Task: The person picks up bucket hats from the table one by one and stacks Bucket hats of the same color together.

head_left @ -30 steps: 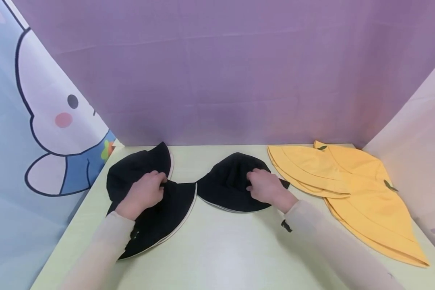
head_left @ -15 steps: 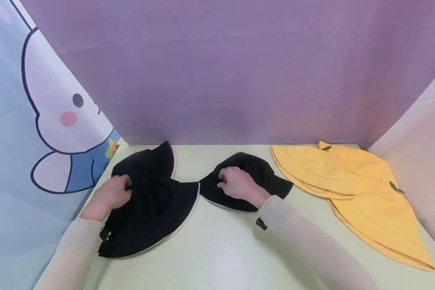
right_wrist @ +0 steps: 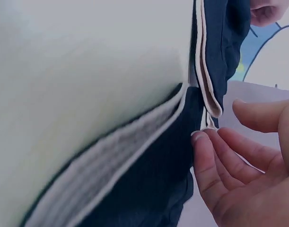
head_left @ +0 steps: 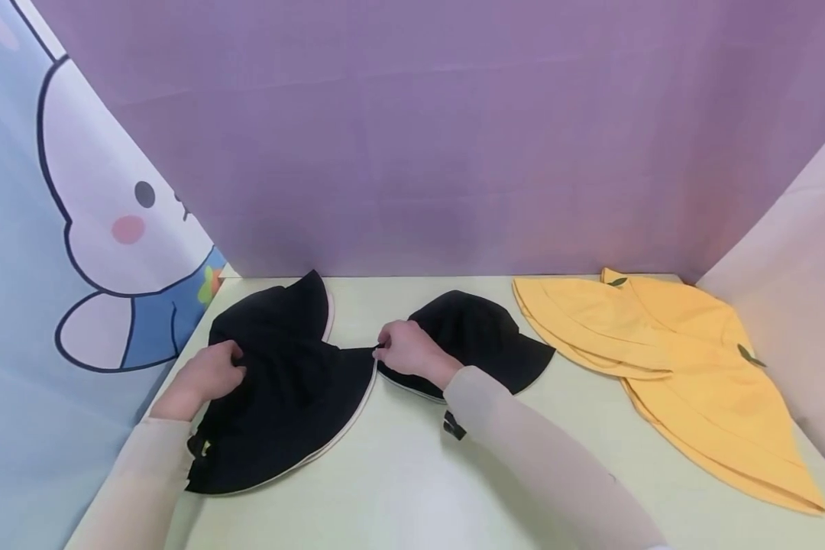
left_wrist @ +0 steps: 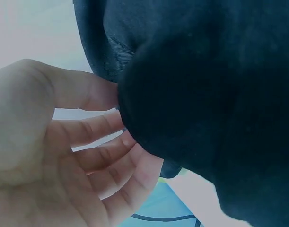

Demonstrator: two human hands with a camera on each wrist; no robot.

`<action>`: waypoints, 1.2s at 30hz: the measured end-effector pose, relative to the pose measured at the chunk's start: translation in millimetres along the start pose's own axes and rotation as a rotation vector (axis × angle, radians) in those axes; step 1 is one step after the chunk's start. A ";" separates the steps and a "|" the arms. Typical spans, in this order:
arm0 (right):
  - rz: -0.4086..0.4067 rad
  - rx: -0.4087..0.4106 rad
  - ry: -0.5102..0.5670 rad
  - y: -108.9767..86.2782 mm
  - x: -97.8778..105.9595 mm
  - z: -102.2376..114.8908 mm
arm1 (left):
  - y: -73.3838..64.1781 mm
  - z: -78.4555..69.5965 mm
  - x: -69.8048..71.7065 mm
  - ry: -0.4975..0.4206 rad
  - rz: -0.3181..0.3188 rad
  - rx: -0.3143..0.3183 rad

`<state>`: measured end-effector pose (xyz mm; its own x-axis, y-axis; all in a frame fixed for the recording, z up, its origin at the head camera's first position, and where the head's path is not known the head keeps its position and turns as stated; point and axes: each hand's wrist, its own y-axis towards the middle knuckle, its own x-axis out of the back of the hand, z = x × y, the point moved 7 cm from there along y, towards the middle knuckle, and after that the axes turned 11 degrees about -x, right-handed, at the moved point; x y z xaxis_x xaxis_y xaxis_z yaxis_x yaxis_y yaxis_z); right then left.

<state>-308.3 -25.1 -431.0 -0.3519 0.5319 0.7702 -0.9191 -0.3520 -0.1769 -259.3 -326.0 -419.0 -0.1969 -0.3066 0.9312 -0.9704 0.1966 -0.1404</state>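
Two black bucket hats overlap on the left of the table, the front hat (head_left: 296, 420) lying over the back hat (head_left: 275, 309). At the crown of the front hat, my left hand (head_left: 206, 378) pinches the dark cloth, thumb on one side and fingers tucked behind, as the left wrist view shows. A third black hat (head_left: 477, 332) lies in the middle, its pale-edged brim meeting the front hat's brim tip. My right hand (head_left: 415, 351) is at that meeting point. In the right wrist view its thumb (right_wrist: 258, 116) stands apart from its fingers, around the brim tip.
Several yellow hats (head_left: 708, 367) with small green leaves lie overlapped on the right of the pale table (head_left: 412, 481). A purple cloth (head_left: 412, 153) hangs at the back, and a blue cartoon-printed cloth (head_left: 14, 305) on the left.
My left hand has moved from the middle of the front-left black hat to its left side. My right hand has slid left across the middle hat to the meeting brims.
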 end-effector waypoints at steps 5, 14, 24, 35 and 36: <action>-0.025 -0.012 0.016 8.0 -7.7 4.5 | 2.3 -0.9 -0.5 0.008 0.000 -0.002; -0.025 -0.018 0.021 7.4 -9.8 -0.8 | 1.7 -6.8 3.2 0.018 -0.015 -0.031; 0.006 -0.010 0.076 -3.0 4.7 -6.3 | 0.7 -28.7 18.1 0.050 -0.017 -0.081; 0.003 0.023 0.092 -15.5 23.0 -8.0 | 0.7 -42.6 26.4 0.036 -0.039 -0.102; 0.000 0.024 0.091 -16.8 25.2 -8.6 | 1.6 -44.9 27.5 0.041 -0.043 -0.104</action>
<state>-303.3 0.9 -413.9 -0.3678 0.5993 0.7110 -0.9149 -0.3700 -0.1614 -260.0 -292.3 -378.5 -0.1473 -0.2788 0.9490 -0.9577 0.2799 -0.0664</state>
